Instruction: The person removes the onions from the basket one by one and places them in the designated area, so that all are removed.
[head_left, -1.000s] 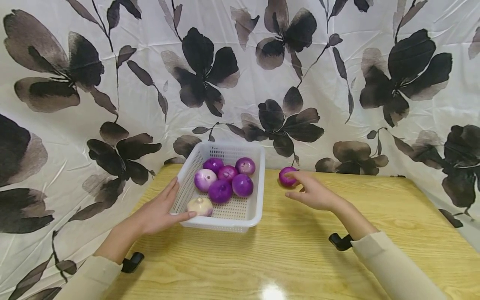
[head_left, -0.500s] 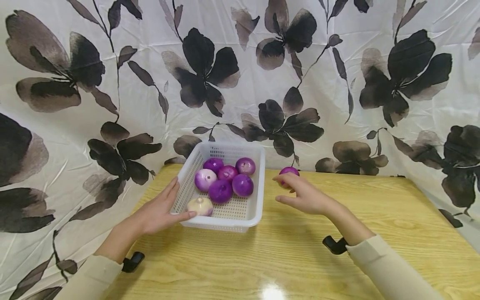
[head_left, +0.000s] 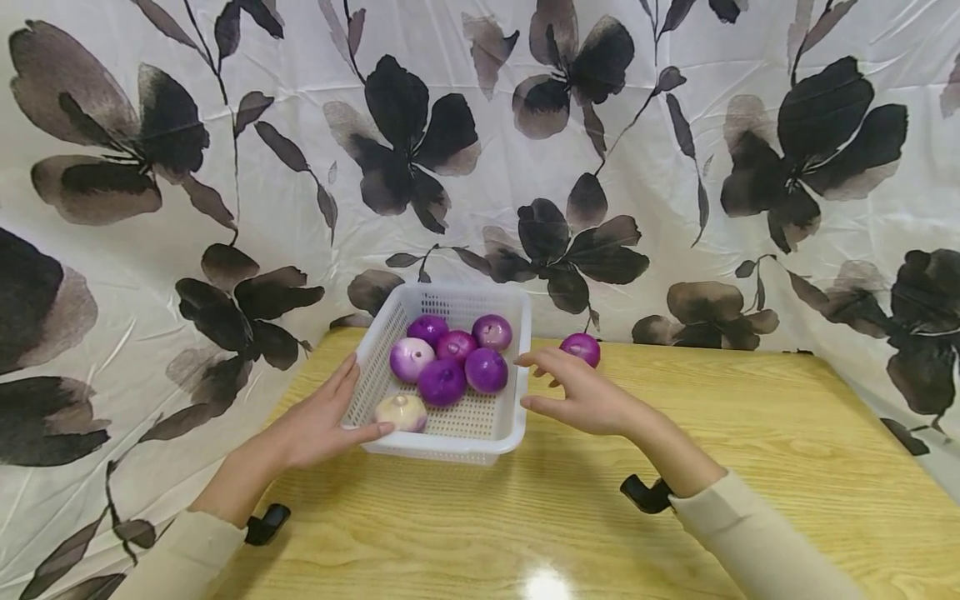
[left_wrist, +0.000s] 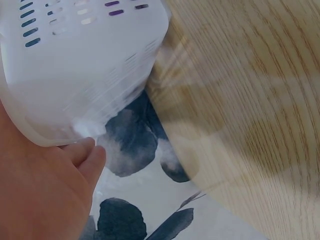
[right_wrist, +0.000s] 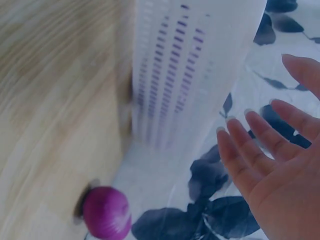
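A white plastic basket (head_left: 522, 417) holds several purple onions (head_left: 441, 383) and one peeled pale onion (head_left: 401, 412) near its front left corner. My left hand (head_left: 311, 429) grips the basket's left side, thumb over the rim and fingers along the outer wall. In the left wrist view its fingertips show just under the rim. My right hand (head_left: 585, 392) is beside the basket's right rim, fingers spread and holding nothing, as the right wrist view also shows. Behind it a lone purple onion (head_left: 581, 349) sits on the table, partly hidden by the hand in the head view.
The wooden table (head_left: 720, 467) carries the basket near its back edge. A white cloth (head_left: 487, 208) with dark flowers hangs behind and along the sides. Black wrist mounts (head_left: 645, 493) sit under both forearms.
My right hand has moved left, away from the lone onion to the basket's right rim, with nothing in it. The left hand and basket have stayed put.
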